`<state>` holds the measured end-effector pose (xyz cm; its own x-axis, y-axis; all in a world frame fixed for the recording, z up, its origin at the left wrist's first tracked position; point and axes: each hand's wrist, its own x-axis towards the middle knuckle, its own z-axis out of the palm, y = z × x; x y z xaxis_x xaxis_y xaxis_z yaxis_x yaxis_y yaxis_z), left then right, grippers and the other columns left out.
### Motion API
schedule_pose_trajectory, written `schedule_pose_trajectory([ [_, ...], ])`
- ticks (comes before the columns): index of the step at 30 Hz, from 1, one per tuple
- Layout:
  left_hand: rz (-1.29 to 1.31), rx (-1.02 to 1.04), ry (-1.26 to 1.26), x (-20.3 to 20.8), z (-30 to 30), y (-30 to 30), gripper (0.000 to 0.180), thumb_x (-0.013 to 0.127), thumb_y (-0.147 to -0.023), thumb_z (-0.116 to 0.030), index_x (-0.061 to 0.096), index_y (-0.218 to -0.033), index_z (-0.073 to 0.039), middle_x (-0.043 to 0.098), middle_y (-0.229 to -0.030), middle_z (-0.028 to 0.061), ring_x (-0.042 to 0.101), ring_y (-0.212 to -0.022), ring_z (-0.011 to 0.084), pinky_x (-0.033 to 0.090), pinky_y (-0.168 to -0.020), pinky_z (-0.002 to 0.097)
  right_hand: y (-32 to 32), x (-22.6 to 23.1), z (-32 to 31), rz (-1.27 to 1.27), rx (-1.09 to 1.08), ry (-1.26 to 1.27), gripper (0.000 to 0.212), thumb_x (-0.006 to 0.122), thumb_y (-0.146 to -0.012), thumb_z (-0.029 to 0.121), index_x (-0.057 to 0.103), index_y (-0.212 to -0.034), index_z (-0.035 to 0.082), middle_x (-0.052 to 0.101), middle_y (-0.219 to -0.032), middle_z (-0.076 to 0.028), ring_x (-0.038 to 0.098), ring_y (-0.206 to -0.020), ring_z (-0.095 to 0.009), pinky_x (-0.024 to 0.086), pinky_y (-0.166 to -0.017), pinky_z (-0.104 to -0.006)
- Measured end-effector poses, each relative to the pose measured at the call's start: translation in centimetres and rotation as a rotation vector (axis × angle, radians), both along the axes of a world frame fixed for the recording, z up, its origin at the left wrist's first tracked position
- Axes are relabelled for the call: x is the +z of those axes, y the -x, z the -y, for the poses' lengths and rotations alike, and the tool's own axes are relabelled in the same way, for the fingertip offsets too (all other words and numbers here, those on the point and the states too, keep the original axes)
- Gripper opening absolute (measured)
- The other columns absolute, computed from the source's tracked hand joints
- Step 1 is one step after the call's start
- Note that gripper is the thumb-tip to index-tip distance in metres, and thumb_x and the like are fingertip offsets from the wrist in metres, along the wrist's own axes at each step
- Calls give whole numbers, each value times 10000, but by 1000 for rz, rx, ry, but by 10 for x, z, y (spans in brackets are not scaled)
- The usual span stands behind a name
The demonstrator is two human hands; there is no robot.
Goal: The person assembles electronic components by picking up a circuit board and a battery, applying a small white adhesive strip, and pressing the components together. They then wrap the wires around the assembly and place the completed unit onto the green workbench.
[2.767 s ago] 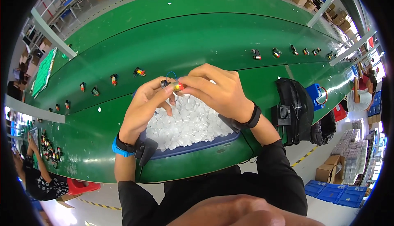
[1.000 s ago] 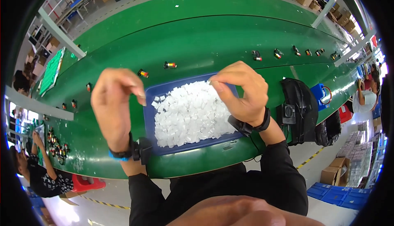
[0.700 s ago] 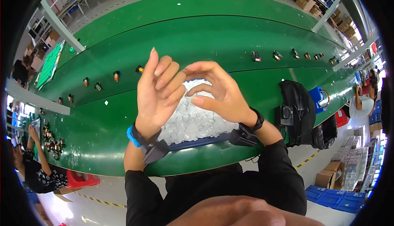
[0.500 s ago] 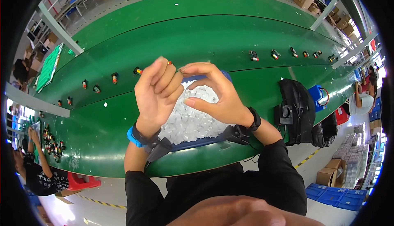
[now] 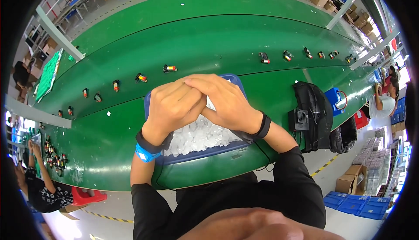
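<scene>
Both hands meet above a blue bin (image 5: 239, 84) heaped with small translucent white pieces (image 5: 198, 137). My left hand (image 5: 174, 105) is closed, back upward, with its fingers curled in. Against it rests my right hand (image 5: 229, 102), its fingers bent over the left fingertips and its thumb underneath. Whatever lies between the fingers is hidden. Each wrist wears a black band, and a blue band (image 5: 146, 153) also circles the left one.
Small orange-and-black parts (image 5: 141, 78) are spaced along the green belt (image 5: 209, 39). Right of the bin lie a black bag (image 5: 316, 118), a small black box (image 5: 298, 120) and a blue container (image 5: 334, 98). Co-workers sit at both ends; a pile of parts (image 5: 54, 157) lies at left.
My left fist has turned from palm side showing to back upward. The right hand has gone from an open curve to closing against it. The wrist devices have tilted out of sight.
</scene>
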<state>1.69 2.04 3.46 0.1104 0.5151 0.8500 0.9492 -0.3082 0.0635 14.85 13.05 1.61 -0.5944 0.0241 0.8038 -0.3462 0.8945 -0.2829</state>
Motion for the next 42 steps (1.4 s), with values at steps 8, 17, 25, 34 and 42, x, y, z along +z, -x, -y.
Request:
schedule_pose_trajectory([
  [8,63,67,292,2,8,-2,71,711,-769,-83,655,-742,-49,632,-691,96,632,-633,271,491,-523,379,-5,1,0,255,-85,9,621,760,-747,80,524,-1317,13,681,-1034,-171,684,-877,-337,556,-741,-398],
  [17,197,-25,967,8,32,5,194,594,-906,-174,703,-878,-15,676,-808,187,642,-751,400,516,-640,471,-13,-2,5,501,-10,-168,613,760,-780,212,527,-1309,8,663,-806,-118,660,-723,-302,516,-629,-388],
  [25,217,-83,734,-4,6,20,166,620,-861,-134,681,-771,-8,665,-749,161,638,-678,344,501,-602,422,-9,4,2,516,-155,-109,619,768,-773,183,530,-1320,18,676,-857,-124,671,-758,-307,530,-662,-395],
  [34,449,-212,490,-12,2,6,152,702,-719,-92,603,-618,-36,602,-604,86,575,-526,226,433,-497,321,-6,11,-2,173,31,-19,685,792,-730,106,512,-1351,32,610,-1248,-183,641,-1058,-384,564,-816,-418],
  [42,503,-427,513,-16,8,-4,315,700,-713,-59,440,-536,-88,455,-504,15,443,-444,169,320,-442,315,1,-2,2,67,137,7,669,794,-712,97,534,-1326,34,617,-1290,-182,655,-1078,-379,576,-849,-421],
])
